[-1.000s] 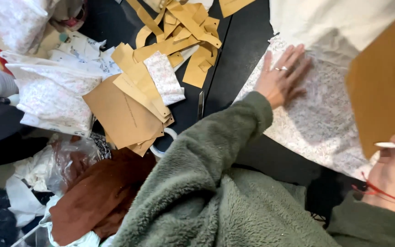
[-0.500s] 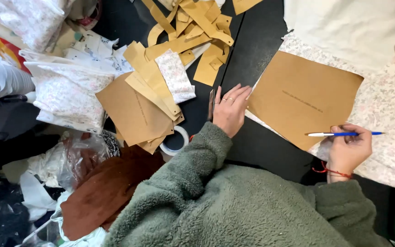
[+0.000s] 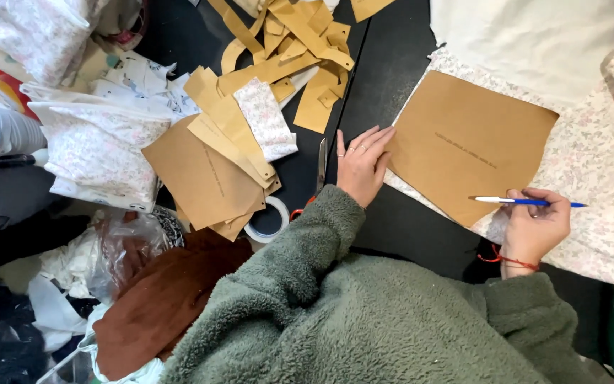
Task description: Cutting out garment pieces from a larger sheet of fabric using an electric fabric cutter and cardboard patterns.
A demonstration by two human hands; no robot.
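Cardboard pattern piece [image 3: 463,153], brown and roughly four-sided, lay on the floral fabric [image 3: 598,163] spread over the right part of the black table [image 3: 392,71]. The left hand [image 3: 359,165] rested flat beside the pattern's left edge, fingers extended and slightly spread, fingertips touching the card; it held nothing. The right hand [image 3: 534,226] sat at the pattern's near right corner, fingers pressed together around a blue-and-white pen [image 3: 527,202]. The pen lay almost level, its white end pointing left over the card and its blue end reaching right over the fabric. A red cord [image 3: 509,259] circled the right wrist, and both arms wore a fuzzy green sleeve [image 3: 321,299].

Just left of the left hand, scissors [image 3: 320,167] lay on the table with blades pointing far. A roll of white tape [image 3: 267,220] sat near the scissors, touching a stack of brown card pieces [image 3: 204,174]. A small floral fabric piece [image 3: 266,117] rested on top of that stack. Narrow brown card strips [image 3: 293,43] were heaped at the far side. Folded floral fabric [image 3: 94,153] lay to the left, and rust-brown cloth [image 3: 158,306] was bunched at the near left. Plain cream cloth [image 3: 534,35] covered the far right.
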